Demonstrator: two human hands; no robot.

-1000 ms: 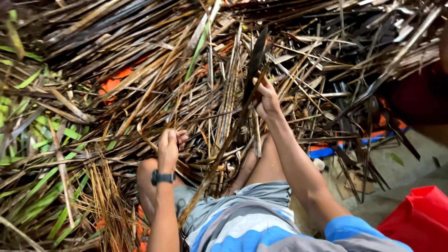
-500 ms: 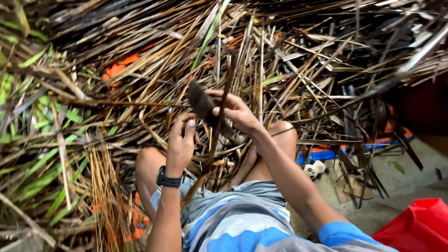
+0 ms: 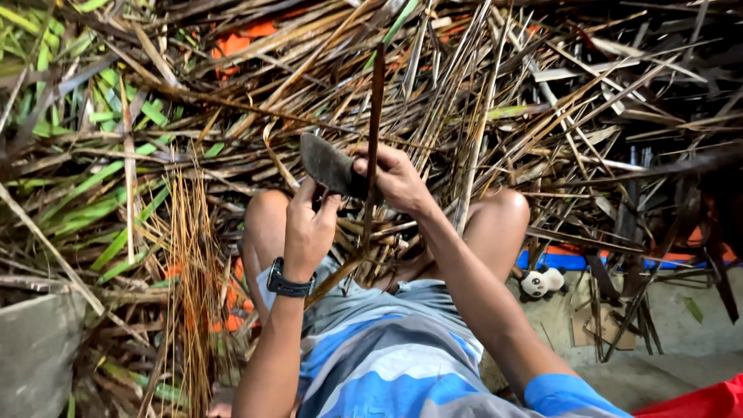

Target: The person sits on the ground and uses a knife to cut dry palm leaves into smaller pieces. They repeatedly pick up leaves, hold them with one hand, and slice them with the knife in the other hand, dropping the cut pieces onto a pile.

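I sit with bent knees in front of a big heap of dry palm fronds (image 3: pixel 480 101). My right hand (image 3: pixel 396 178) grips a knife with a broad dark blade (image 3: pixel 329 164), the blade pointing left. A long brown leaf stalk (image 3: pixel 375 116) stands nearly upright and runs past the fingers of that hand. My left hand (image 3: pixel 308 228), with a black watch (image 3: pixel 288 283) at the wrist, is closed around the lower part of the stalk just below the blade. Where exactly the blade meets the stalk is hidden by my fingers.
Green leaves (image 3: pixel 93 193) lie at the left, and a bundle of thin straw-coloured ribs (image 3: pixel 192 255) hangs by my left knee. A small black and white panda toy (image 3: pixel 542 282) sits on the concrete floor (image 3: pixel 665 340) to the right. A red object (image 3: pixel 696 402) shows at the bottom right.
My right hand came down from high on the stalk to just above my left hand, bringing the knife with it. The view has tipped downwards and closer.
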